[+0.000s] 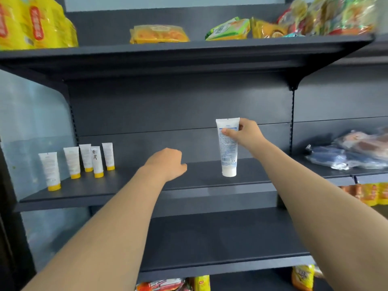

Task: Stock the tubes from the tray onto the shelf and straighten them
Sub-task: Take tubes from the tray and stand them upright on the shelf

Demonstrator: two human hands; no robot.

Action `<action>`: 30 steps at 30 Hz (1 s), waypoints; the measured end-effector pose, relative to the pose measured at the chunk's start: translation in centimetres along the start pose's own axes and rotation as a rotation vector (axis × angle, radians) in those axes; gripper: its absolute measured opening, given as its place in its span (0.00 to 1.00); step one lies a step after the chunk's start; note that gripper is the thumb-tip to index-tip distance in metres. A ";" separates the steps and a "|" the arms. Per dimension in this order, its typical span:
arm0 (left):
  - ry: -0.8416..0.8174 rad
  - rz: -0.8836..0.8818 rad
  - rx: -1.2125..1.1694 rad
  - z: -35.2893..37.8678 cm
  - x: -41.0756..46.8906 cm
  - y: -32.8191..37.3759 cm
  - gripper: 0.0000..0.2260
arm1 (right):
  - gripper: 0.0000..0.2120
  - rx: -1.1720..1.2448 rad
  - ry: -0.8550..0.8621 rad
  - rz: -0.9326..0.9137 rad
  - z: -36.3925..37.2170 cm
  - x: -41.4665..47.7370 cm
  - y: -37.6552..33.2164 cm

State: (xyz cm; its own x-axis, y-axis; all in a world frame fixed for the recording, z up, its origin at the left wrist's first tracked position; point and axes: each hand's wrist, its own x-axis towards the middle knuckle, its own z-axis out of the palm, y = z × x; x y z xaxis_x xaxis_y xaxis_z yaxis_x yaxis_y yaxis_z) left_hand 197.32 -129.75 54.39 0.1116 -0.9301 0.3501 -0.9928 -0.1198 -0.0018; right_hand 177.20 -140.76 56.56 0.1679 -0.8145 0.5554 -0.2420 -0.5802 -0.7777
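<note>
One white tube (228,148), cap down, is hanging at the middle shelf (130,182); contact unclear. Right hand (246,133) is pinching its upper end, fingers (241,125) and thumb keeping it upright, probably so the cap lands flat. Left hand (165,162) is hovering nearby, loosely curled, holding nothing. Five yellow-capped tubes (84,162) are standing far left, with bare shelf between. Bagged goods (352,152) are crowding the right bay.

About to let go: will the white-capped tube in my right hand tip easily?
Probably tippy: the white-capped tube is tall on a narrow cap, and the right hand pinches it near the top. It likely stands if released gently, as the yellow-capped tubes nearby do. Its flattened end should stop rolling.
</note>
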 end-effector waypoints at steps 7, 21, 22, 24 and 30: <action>-0.078 -0.022 -0.062 2.5 -5.4 5.9 0.12 | 0.08 0.078 -0.001 0.017 -6.3 -5.0 1.1; -0.144 0.037 -0.173 4.2 -2.5 18.0 0.10 | 0.11 0.065 0.079 0.097 -16.8 -5.7 6.7; -0.140 0.039 -0.195 4.6 -1.5 18.6 0.08 | 0.11 0.059 0.089 0.098 -17.4 -5.1 7.7; -0.118 0.046 -0.229 5.7 0.9 19.9 0.06 | 0.11 0.053 0.102 0.101 -18.4 -3.6 9.6; -0.084 0.086 -0.283 10.4 10.5 24.2 0.06 | 0.12 0.060 0.103 0.101 -20.9 4.3 17.2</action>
State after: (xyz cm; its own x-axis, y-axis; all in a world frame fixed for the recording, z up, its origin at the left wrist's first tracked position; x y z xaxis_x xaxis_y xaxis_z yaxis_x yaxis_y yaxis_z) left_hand 174.91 -146.06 48.29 0.0179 -0.9596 0.2809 -0.9700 0.0515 0.2375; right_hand 153.81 -154.18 51.69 0.0460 -0.8656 0.4987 -0.1944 -0.4974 -0.8454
